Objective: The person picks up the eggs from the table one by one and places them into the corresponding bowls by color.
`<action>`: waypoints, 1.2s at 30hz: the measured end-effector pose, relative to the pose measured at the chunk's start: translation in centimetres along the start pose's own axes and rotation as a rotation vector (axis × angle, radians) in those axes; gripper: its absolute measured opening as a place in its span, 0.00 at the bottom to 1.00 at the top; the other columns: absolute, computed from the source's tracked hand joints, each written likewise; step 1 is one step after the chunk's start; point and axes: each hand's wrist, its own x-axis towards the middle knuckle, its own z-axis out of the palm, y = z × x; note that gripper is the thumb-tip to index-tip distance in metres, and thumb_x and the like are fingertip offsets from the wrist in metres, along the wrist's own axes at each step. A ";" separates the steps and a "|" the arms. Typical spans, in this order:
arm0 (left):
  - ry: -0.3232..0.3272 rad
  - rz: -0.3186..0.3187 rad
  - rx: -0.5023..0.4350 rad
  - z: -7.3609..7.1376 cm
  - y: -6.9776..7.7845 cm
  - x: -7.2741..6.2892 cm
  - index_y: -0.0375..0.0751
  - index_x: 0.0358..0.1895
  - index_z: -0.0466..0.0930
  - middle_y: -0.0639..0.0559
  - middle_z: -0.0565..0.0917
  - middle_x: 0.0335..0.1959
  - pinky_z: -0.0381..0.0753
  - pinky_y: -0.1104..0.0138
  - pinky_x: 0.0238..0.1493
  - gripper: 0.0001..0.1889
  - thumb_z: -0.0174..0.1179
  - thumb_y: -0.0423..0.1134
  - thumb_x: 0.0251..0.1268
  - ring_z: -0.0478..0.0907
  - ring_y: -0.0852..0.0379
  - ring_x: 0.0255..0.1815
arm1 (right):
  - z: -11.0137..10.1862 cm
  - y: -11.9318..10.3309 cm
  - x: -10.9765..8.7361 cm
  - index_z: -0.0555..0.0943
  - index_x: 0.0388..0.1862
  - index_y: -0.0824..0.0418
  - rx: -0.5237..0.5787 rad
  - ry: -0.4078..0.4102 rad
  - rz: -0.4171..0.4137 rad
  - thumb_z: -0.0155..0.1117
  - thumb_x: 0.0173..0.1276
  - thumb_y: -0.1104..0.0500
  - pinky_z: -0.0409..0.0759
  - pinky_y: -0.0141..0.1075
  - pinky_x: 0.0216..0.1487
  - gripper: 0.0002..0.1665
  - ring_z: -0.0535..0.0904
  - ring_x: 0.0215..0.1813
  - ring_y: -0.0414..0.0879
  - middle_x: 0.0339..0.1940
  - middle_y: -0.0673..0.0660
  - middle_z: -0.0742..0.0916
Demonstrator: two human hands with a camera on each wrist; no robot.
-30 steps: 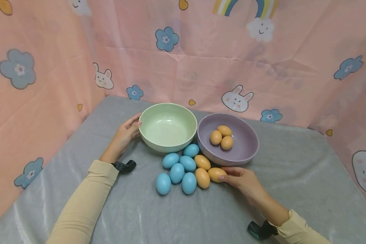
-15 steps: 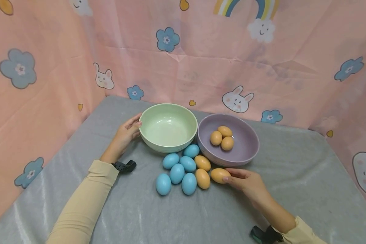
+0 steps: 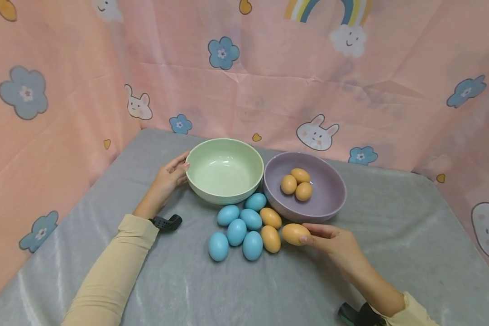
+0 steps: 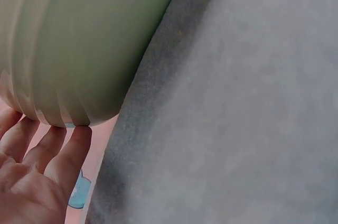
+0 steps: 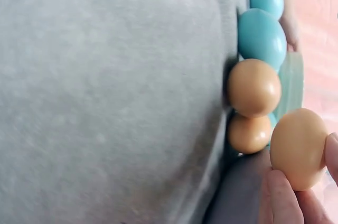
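Note:
My right hand (image 3: 342,249) pinches an orange-brown egg (image 3: 295,234) between thumb and fingers, just in front of the purple bowl (image 3: 330,190). In the right wrist view this held egg (image 5: 299,149) sits off the cloth, higher than the eggs beside it. Two more orange eggs (image 3: 270,239) lie to its left. Several blue eggs (image 3: 237,232) are clustered beyond those. Three orange eggs (image 3: 303,191) rest inside the purple bowl. My left hand (image 3: 165,183) touches the left side of the green bowl (image 3: 224,174); straight fingertips (image 4: 80,135) meet its outer wall in the left wrist view.
Grey cloth (image 3: 167,280) covers the table. Behind and at both sides hangs a pink printed curtain (image 3: 261,90). The two bowls stand side by side near the back edge, with the loose eggs in front of them.
My right hand has drawn the orange egg slightly to the right, apart from the neighbouring orange eggs, and lifted it a little. The left hand and both bowls have stayed in place.

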 end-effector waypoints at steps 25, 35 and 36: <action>-0.001 0.006 0.021 0.0 -0.1 0.0 0.45 0.79 0.55 0.48 0.61 0.79 0.76 0.71 0.66 0.30 0.50 0.45 0.79 0.62 0.52 0.78 | -1.3 -4.5 0.5 0.79 0.64 0.64 0.055 0.044 -0.133 0.73 0.64 0.50 0.81 0.21 0.49 0.33 0.81 0.48 0.25 0.43 0.32 0.88; 0.000 0.014 0.017 0.0 -0.2 0.0 0.45 0.79 0.55 0.47 0.61 0.79 0.78 0.75 0.63 0.30 0.50 0.45 0.79 0.62 0.51 0.78 | -2.2 -5.3 2.1 0.75 0.68 0.64 0.070 0.041 -0.122 0.70 0.66 0.47 0.80 0.18 0.49 0.37 0.79 0.48 0.23 0.42 0.29 0.86; 0.000 0.014 0.020 0.0 -0.2 0.0 0.45 0.79 0.55 0.48 0.61 0.79 0.78 0.75 0.63 0.30 0.50 0.45 0.79 0.62 0.51 0.78 | -2.3 -5.3 2.3 0.75 0.68 0.64 0.065 0.044 -0.124 0.71 0.66 0.46 0.80 0.18 0.49 0.37 0.79 0.48 0.23 0.43 0.29 0.86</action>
